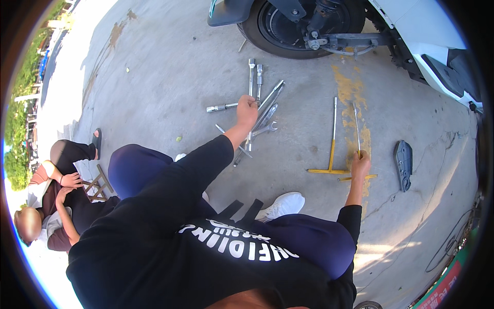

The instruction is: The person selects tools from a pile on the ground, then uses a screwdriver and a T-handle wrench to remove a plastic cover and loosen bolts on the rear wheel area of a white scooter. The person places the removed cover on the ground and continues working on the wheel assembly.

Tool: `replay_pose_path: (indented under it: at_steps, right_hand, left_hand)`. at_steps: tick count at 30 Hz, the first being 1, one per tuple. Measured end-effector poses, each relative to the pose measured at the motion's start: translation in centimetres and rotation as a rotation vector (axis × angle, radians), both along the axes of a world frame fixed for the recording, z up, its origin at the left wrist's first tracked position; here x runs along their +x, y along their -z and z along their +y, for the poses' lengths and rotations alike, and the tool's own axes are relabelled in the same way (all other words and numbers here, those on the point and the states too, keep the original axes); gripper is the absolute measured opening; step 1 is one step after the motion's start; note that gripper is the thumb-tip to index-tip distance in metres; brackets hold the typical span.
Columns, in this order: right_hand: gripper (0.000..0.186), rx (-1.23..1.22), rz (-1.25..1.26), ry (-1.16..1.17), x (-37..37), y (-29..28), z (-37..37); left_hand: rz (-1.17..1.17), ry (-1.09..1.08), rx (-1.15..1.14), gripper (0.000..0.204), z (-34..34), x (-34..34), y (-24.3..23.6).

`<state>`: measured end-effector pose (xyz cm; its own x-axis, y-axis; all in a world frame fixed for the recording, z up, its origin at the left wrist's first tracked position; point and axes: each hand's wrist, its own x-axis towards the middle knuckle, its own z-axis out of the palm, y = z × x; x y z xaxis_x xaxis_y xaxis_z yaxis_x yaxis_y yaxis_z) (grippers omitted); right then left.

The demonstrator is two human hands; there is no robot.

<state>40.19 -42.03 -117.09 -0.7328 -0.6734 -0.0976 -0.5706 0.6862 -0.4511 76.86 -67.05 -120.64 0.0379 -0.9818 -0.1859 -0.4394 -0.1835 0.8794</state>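
Observation:
My left hand [247, 110] is closed over a pile of silver tools; what its fingers pinch is hidden. A socket wrench [221, 107] points out to the left from beneath it, and more long socket wrenches [251, 72] extend beyond the fingers. An open-ended wrench [267, 127] lies just right of the wrist. To the right, my right hand [361, 164] is closed round a T-handle wrench [356, 123] with a silver shaft and a yellow crossbar. Beside it on the ground rests a second yellow T-handle wrench [332, 152], its shaft pointing away from me.
At the far side stands a vehicle's wheel [267, 26] under white bodywork [411, 31]. A dark plastic cover [403, 165] lies on the concrete at right. Someone in dark clothes [67, 193] sits low at the left. My white shoe [284, 205] is between the hands.

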Motion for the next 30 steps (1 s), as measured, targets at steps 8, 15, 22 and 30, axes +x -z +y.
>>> replay_pose_path:
  at_steps: [8,15,22,30]
  right_hand:
    - [0.017,-0.243,0.189,-0.181,7.0,-4.7,-4.4]
    - [0.017,-0.261,-0.283,-0.496,15.4,-4.8,-11.0]
    - [0.025,-0.349,-0.176,-0.82,17.8,-7.3,-19.1]
    - [0.036,-0.264,-1.102,-0.302,18.7,-6.9,-22.0]
  left_hand:
    - [-0.316,0.179,0.04,0.037,0.5,2.7,2.0]
    - [0.142,-0.02,0.435,0.032,0.1,0.8,-2.2]
    - [-0.004,0.124,0.166,0.041,-0.6,4.3,-4.9]
    - [0.136,0.307,0.037,0.037,2.8,3.3,-8.5]
